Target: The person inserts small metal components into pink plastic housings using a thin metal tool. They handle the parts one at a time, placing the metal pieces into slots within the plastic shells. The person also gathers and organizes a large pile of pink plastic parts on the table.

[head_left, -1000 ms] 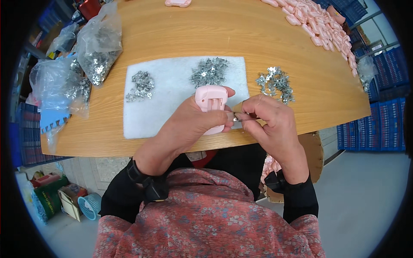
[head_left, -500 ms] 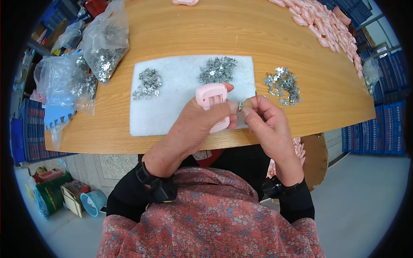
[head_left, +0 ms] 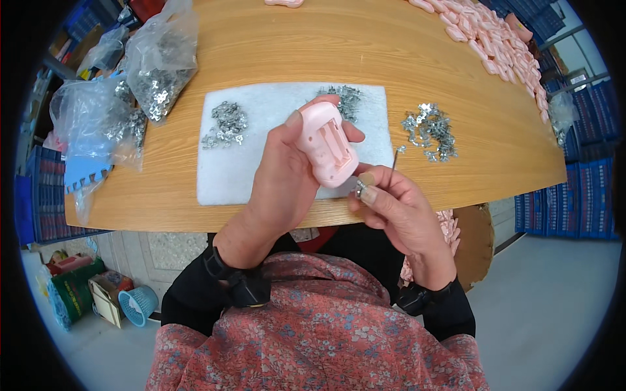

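At the near edge of the wood-grain tabletop (head_left: pixel 163 189): right hand (head_left: pixel 407 212), angled inward, pinching one small silver metal clip (head_left: pixel 359 188), one thin dark rod (head_left: pixel 394 161). Left hand (head_left: pixel 274 173), apart from it, clasped around one rounded pale-pink plastic casing (head_left: pixel 315 151), tilted, just left of the clip. Beyond: one white rectangular mat (head_left: pixel 261 173) bearing two silver-metal heaps (head_left: pixel 228 122); third heap (head_left: pixel 435 135), right.

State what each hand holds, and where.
Left hand: pink casing, by its edges near the upper end. Right hand: small metal piece, exact grip unclear; thin rod, by its lower part.
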Motion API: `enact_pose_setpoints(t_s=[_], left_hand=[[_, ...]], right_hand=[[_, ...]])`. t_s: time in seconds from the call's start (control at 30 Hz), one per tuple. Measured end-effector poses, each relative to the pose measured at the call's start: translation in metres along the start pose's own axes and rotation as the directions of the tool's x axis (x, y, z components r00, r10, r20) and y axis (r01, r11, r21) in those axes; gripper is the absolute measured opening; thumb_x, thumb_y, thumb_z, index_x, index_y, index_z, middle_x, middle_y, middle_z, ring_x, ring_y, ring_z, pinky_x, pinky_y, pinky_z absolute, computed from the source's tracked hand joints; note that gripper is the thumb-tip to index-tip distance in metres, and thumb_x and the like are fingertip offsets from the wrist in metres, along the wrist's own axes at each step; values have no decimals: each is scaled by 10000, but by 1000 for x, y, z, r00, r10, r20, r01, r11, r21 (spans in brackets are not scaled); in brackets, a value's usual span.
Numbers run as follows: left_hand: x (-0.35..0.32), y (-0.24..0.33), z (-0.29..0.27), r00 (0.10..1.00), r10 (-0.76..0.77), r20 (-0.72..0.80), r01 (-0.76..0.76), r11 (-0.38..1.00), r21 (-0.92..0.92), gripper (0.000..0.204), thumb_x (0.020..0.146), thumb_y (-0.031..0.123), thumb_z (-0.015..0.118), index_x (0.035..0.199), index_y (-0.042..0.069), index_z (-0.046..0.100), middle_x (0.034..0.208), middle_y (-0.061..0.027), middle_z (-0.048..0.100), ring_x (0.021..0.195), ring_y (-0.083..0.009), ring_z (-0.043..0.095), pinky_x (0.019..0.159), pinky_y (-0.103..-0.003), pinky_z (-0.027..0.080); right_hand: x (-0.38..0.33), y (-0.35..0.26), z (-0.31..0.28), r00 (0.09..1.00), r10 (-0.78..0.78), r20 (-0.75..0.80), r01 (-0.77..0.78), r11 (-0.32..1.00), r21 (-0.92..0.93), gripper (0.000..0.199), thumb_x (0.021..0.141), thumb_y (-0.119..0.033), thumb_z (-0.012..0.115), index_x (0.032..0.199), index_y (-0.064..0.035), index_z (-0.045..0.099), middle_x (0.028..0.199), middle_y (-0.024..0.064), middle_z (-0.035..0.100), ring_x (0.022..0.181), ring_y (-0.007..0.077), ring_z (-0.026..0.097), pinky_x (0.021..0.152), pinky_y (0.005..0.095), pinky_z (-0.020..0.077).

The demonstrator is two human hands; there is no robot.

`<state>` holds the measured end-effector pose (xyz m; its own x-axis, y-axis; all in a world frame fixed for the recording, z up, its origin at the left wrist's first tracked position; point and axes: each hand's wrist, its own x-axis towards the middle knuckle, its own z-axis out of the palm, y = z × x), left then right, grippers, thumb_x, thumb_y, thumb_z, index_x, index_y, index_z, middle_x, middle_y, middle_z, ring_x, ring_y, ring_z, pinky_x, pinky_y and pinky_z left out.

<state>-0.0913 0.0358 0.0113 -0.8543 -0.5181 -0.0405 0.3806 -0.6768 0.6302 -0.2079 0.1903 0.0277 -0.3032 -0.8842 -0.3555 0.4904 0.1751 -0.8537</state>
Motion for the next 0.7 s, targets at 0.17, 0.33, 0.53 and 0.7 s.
enact_pose_setpoints(t_s=[0.17, 0.33, 0.53, 0.7], left_hand=[[-8, -4, 1, 992, 69, 108, -92, 970, 225, 516, 1068, 430, 361, 1396, 57, 501, 1269, -185, 637, 1183, -295, 617, 1041, -414, 474], [-4, 17, -4, 927, -373, 44, 344, 891, 297, 478, 1081, 370, 396, 1423, 46, 480, 1219, -153, 643, 1137, -232, 631, 981, -361, 514], [-11, 23, -5, 778, -606, 169, 450, 724, 522, 626, 1082, 502, 398, 1560, 101, 355, 1075, -101, 640, 847, -172, 653, 715, -307, 573], [-11, 5, -11, 826, -555, 96, 528, 823, 211, 590, 1095, 446, 320, 1562, 87, 341, 1034, -139, 666, 840, -223, 684, 751, -377, 582]], right_hand=[[8, 4, -12, 994, -84, 63, 81, 995, 57, 114, 1005, -151, 631, 1009, -40, 605, 827, -22, 566, 619, 42, 390, 548, 199, 311], [2, -7, -24, 903, -302, 305, 415, 797, -440, 128, 969, -96, 651, 1035, 9, 621, 1040, 21, 579, 732, 77, 514, 664, 236, 439], [-12, -25, -13, 949, -269, 164, 315, 801, -509, 107, 927, -76, 680, 987, 1, 636, 1147, 50, 604, 813, 70, 536, 689, 236, 450], [-1, -6, -17, 844, -536, -25, 376, 623, -686, 93, 929, -72, 677, 977, -2, 639, 1153, 74, 620, 837, 88, 601, 699, 265, 490]])
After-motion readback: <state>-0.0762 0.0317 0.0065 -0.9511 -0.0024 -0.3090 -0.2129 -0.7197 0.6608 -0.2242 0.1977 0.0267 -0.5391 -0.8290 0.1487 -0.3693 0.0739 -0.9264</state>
